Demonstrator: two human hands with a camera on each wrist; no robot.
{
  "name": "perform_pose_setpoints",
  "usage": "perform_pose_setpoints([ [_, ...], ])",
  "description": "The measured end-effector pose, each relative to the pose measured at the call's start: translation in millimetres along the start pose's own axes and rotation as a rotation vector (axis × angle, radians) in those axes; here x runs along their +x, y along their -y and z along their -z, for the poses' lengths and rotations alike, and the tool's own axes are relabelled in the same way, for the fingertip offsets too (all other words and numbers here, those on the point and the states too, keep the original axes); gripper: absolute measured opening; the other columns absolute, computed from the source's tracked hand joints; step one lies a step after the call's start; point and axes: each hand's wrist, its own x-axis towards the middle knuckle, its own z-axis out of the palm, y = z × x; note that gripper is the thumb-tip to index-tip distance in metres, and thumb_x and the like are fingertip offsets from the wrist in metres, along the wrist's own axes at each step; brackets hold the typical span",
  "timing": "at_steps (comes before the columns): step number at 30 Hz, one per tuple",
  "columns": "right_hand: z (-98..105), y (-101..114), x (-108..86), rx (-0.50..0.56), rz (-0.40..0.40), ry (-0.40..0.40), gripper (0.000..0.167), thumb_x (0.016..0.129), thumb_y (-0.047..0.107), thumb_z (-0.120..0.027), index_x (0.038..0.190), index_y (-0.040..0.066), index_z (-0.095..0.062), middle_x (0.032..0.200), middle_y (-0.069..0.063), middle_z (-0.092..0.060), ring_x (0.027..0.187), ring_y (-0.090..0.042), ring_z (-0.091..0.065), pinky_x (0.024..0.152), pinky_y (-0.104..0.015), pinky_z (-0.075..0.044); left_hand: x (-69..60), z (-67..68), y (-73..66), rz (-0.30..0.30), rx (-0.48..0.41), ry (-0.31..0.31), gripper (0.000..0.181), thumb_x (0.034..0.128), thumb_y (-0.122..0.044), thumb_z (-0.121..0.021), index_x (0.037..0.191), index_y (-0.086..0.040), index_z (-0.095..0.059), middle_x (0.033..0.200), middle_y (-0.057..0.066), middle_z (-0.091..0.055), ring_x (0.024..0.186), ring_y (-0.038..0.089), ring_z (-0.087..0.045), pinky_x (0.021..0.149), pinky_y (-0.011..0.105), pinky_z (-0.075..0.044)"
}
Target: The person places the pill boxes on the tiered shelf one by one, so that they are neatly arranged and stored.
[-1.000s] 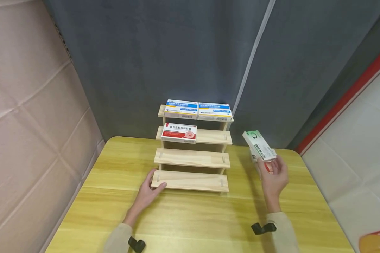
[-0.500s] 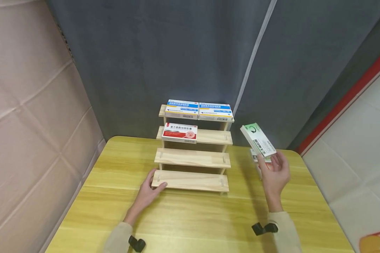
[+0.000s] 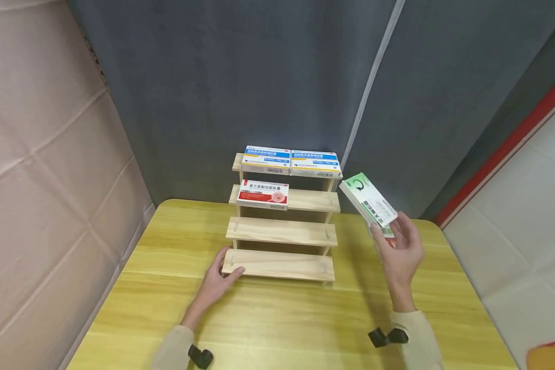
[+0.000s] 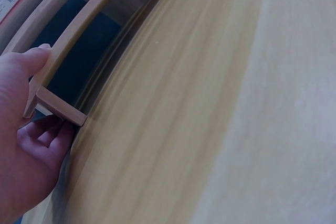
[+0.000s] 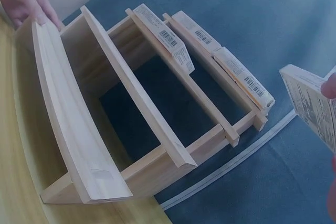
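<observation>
My left hand point(image 3: 215, 280) grips the left end of the lowest step of a stepped wooden display rack point(image 3: 277, 264). In the left wrist view its thumb lies on the board and the fingers curl round the side. To the right of the rack, my right hand point(image 3: 401, 252) holds a green-and-white medicine box point(image 3: 369, 198) by its near end, tilted above the table. A red-and-white medicine box point(image 3: 262, 195) sits on the left of the second step from the top. Two blue-and-white medicine boxes, a left one point(image 3: 265, 160) and a right one point(image 3: 315, 163), stand side by side on the top step.
Behind my right hand, more medicine boxes point(image 3: 388, 232) lie on the wooden table point(image 3: 277, 324), mostly hidden. A grey curtain point(image 3: 213, 92) hangs behind the rack. Pale panels stand to the left and right.
My right hand has lifted the green-and-white box off the boxes beneath it and moved it slightly up and left. The left hand and rack stay in place.
</observation>
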Motion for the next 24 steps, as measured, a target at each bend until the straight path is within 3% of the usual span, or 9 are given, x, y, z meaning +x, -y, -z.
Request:
perform_pose_setpoints([
  [7, -2, 2, -0.7, 0.038, -0.028, 0.089, 0.058, 0.079, -0.019, -0.072, 0.134, -0.013, -0.055, 0.126, -0.011, -0.064, 0.114, -0.016, -0.066, 0.09, -0.018, -0.057, -1.3, -0.3, -0.1, 0.002, 0.008, 0.001, 0.089, 0.0916, -0.026, -0.077, 0.161, -0.013, -0.023, 0.135, 0.022, -0.061, 0.094, 0.02, -0.069, 0.074, 0.027, -0.061],
  [19, -14, -1, 3.6, -0.053, -0.061, 0.198, 0.057, 0.083, -0.018, -0.068, 0.137, -0.01, -0.054, 0.127, -0.007, -0.062, 0.115, -0.012, -0.065, 0.092, -0.015, -0.055, -0.1, -0.1, -0.9, 0.0, -0.004, 0.003, 0.088, 0.0921, -0.026, -0.076, 0.161, -0.013, -0.023, 0.136, 0.022, -0.061, 0.092, 0.02, -0.069, 0.071, 0.029, -0.061],
  [24, -21, -7, 9.7, -0.087, -0.074, 0.27, 0.057, 0.083, -0.019, -0.068, 0.137, -0.01, -0.054, 0.13, -0.012, -0.062, 0.117, -0.012, -0.063, 0.101, -0.018, -0.052, -0.1, -0.1, -0.5, 0.002, -0.009, 0.004, 0.088, 0.0919, -0.026, -0.077, 0.161, -0.014, -0.023, 0.134, 0.022, -0.062, 0.087, 0.021, -0.069, 0.067, 0.029, -0.06],
])
